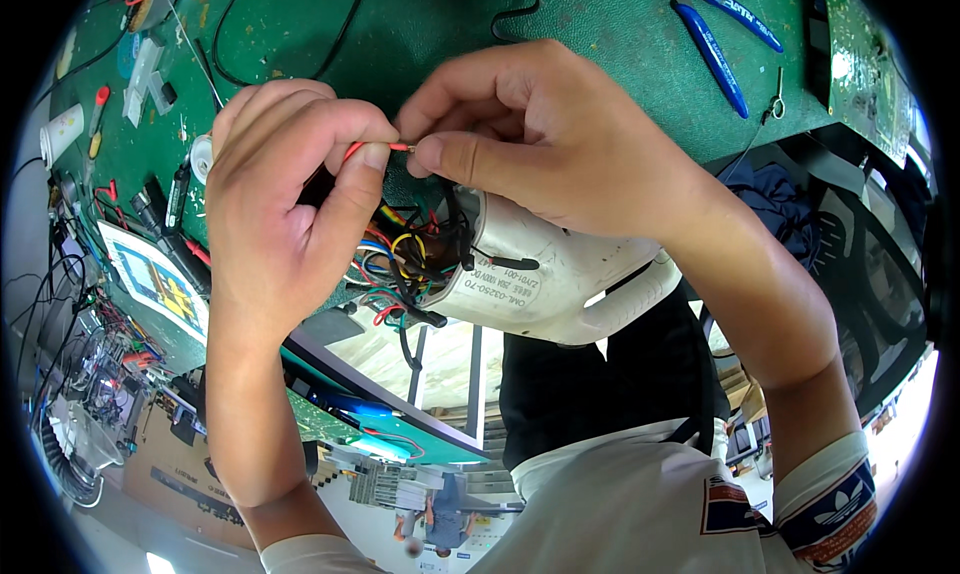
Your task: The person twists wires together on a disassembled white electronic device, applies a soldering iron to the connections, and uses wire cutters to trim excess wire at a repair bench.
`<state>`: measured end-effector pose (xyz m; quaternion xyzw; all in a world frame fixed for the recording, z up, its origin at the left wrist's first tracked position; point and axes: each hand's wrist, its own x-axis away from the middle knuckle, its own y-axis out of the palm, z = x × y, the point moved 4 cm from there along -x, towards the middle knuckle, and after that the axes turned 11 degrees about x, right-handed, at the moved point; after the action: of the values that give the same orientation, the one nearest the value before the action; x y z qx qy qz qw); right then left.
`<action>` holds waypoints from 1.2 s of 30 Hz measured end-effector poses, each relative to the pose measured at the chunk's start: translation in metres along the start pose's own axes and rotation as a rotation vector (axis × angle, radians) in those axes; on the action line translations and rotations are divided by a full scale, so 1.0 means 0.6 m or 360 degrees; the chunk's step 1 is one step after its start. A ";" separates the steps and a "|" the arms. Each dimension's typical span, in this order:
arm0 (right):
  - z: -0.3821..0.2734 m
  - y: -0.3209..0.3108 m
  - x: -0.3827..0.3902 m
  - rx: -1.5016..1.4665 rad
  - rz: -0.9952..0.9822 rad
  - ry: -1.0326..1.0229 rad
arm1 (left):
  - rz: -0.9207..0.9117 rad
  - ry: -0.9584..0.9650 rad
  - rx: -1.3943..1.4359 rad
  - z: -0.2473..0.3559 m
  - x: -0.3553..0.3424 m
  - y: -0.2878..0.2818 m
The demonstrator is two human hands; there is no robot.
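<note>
Thumb and fingers of my left hand (275,189) are closed on a thin red wire (398,146). My right hand (550,129) pinches the bare tip of that wire between thumb and forefinger, close beside the left fingertips. Just below both hands lies a scuffed white casing (560,279), tilted toward the lower right. Out of its left end spills a bundle of coloured wires (400,249), with yellow, blue, red, green and black strands. Some of the bundle is hidden behind my left hand.
Blue-handled pliers (710,59) lie at the upper right of the green mat (610,29), near a green circuit board (870,74). A black cable (232,69) loops across the back. At left are a white cup (63,134), a printed sheet (155,279) and cluttered tools.
</note>
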<state>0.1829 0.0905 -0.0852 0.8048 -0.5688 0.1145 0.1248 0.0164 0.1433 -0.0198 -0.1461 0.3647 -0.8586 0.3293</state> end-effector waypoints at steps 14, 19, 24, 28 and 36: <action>-0.011 -0.001 0.003 0.0402 0.0078 -0.0014 | -0.0013 -0.0005 0.0006 0.000 -0.001 0.000; -0.014 0.011 0.007 0.0646 0.0245 -0.0189 | -0.0016 -0.0010 0.0007 0.000 -0.001 0.001; -0.014 0.016 0.012 0.0691 0.0353 -0.0203 | -0.0031 0.0007 -0.0014 0.001 -0.003 0.001; -0.017 0.016 0.014 0.0520 0.0436 -0.0169 | -0.0002 0.0047 0.0001 0.000 -0.003 0.001; -0.009 0.011 0.010 0.0276 0.0267 0.0071 | -0.0086 0.0067 0.0004 0.000 0.000 -0.001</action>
<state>0.1786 0.0852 -0.0776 0.7595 -0.6192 0.1912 0.0575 0.0162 0.1438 -0.0192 -0.1373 0.3664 -0.8706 0.2984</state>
